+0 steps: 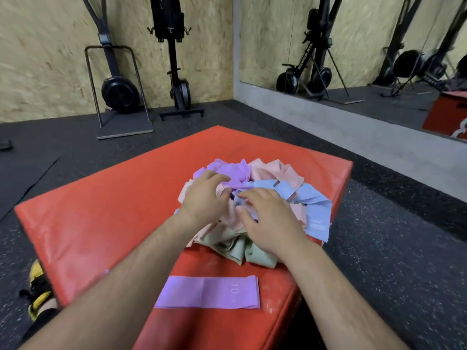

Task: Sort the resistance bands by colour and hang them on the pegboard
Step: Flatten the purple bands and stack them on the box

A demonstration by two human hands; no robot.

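Note:
A tangled heap of resistance bands lies on a red padded box (pixel 106 205): purple bands (pixel 232 170) at the far side, pink bands (pixel 275 170) at the far right, blue bands (pixel 313 205) on the right, green bands (pixel 242 251) nearest me. One purple band (pixel 207 291) lies flat and apart at the near edge. My left hand (pixel 204 195) is on the heap's left side, fingers curled into the bands beside the purple ones. My right hand (pixel 267 221) rests on the middle of the heap, fingers bent over blue and pink bands. No pegboard is in view.
The box stands on dark rubber floor (pixel 391 261). Exercise machines (pixel 118 92) stand against the wooden wall behind. A mirror (pixel 379 46) runs along the right wall. A yellow and black shoe (pixel 38 286) shows at the lower left.

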